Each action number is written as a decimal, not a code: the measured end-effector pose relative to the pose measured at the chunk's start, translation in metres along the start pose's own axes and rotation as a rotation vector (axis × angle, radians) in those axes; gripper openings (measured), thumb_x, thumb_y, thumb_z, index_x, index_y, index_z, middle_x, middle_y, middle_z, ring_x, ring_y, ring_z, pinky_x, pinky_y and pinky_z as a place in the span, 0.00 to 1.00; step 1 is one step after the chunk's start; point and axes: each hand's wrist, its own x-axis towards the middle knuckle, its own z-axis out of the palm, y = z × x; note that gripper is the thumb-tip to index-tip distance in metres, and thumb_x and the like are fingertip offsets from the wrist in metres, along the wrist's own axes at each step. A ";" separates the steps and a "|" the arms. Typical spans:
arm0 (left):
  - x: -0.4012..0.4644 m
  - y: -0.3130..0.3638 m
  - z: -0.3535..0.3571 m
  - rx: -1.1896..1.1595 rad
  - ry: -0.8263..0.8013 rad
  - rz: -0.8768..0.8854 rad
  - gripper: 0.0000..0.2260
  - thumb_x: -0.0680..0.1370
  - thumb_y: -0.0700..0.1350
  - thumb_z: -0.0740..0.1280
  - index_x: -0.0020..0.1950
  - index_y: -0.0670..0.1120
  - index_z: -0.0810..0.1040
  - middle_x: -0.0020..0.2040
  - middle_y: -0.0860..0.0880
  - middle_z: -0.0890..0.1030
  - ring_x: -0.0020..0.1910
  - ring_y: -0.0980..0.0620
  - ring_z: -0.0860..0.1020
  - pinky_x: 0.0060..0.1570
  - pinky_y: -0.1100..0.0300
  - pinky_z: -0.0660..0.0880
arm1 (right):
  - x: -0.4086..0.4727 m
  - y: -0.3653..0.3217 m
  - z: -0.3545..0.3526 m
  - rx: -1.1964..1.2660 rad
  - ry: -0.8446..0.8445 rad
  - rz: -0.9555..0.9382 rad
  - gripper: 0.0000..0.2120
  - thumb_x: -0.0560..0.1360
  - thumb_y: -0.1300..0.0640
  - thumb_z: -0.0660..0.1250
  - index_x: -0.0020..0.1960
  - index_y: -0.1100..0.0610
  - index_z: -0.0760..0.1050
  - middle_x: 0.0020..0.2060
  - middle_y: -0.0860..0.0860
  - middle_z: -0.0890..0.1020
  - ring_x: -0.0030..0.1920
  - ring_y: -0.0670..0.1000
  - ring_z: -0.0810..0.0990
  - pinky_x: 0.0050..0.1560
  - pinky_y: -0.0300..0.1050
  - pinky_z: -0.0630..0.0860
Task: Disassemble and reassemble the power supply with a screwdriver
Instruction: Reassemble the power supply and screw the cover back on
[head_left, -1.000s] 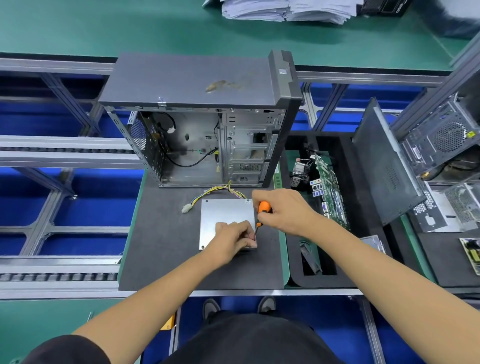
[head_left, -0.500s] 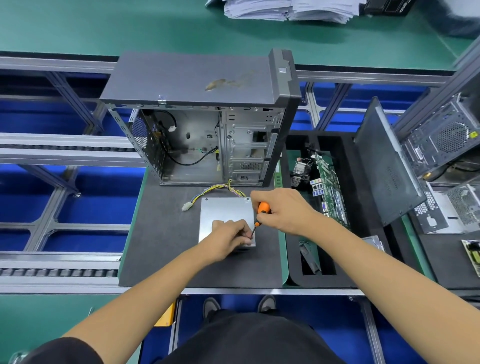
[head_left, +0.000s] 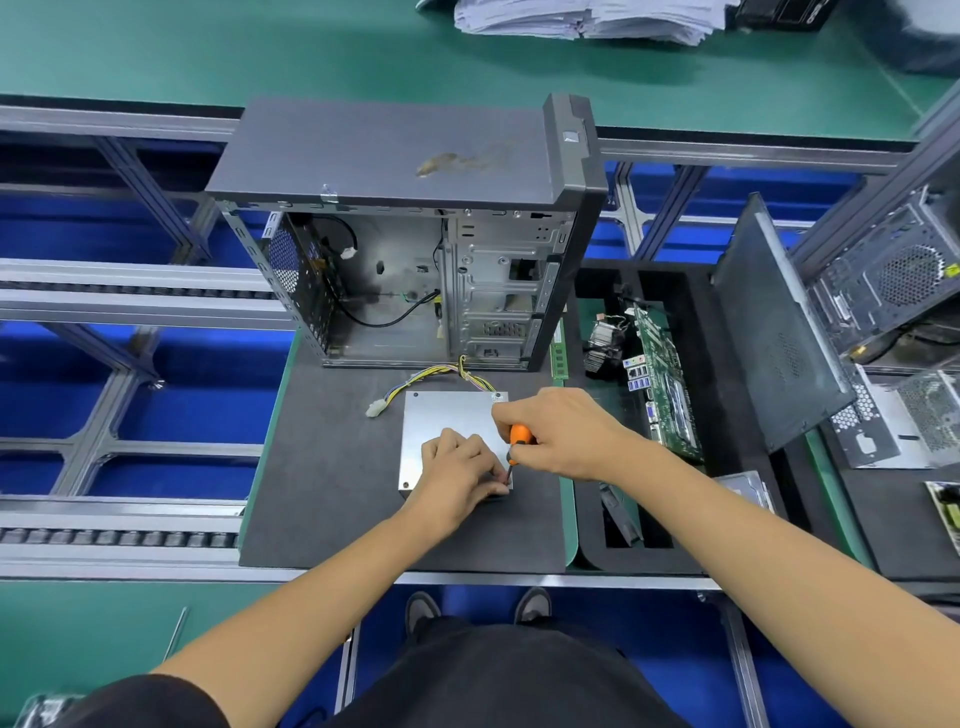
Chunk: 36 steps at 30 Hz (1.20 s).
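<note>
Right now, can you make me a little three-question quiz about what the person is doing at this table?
1. True or false: the right hand grips an orange-handled screwdriver.
2. What is the left hand doing? A) lifting the computer case B) resting on the silver power supply C) holding the green circuit board
3. Fill in: the screwdriver tip meets the power supply at its near-____ corner.

Key: 1 true; 2 B; 3 right.
</note>
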 end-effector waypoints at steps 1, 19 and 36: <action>0.000 0.000 0.000 0.000 0.008 0.001 0.06 0.75 0.57 0.73 0.48 0.57 0.81 0.44 0.63 0.68 0.48 0.57 0.58 0.49 0.59 0.53 | 0.000 0.000 0.001 -0.008 0.001 -0.005 0.06 0.69 0.48 0.60 0.42 0.45 0.64 0.26 0.43 0.70 0.34 0.49 0.71 0.32 0.40 0.57; -0.006 -0.011 0.010 -0.071 0.112 0.030 0.14 0.77 0.67 0.64 0.48 0.58 0.81 0.43 0.59 0.75 0.48 0.55 0.66 0.55 0.58 0.58 | 0.006 -0.001 0.001 -0.061 -0.036 -0.067 0.06 0.69 0.47 0.60 0.42 0.46 0.62 0.27 0.44 0.71 0.32 0.48 0.70 0.30 0.41 0.58; -0.002 -0.012 0.003 -0.166 0.053 -0.010 0.07 0.74 0.60 0.74 0.45 0.58 0.84 0.44 0.61 0.76 0.50 0.56 0.65 0.58 0.64 0.56 | 0.015 -0.006 -0.026 -0.177 -0.198 -0.191 0.06 0.72 0.53 0.60 0.48 0.46 0.65 0.43 0.44 0.65 0.32 0.53 0.70 0.30 0.47 0.62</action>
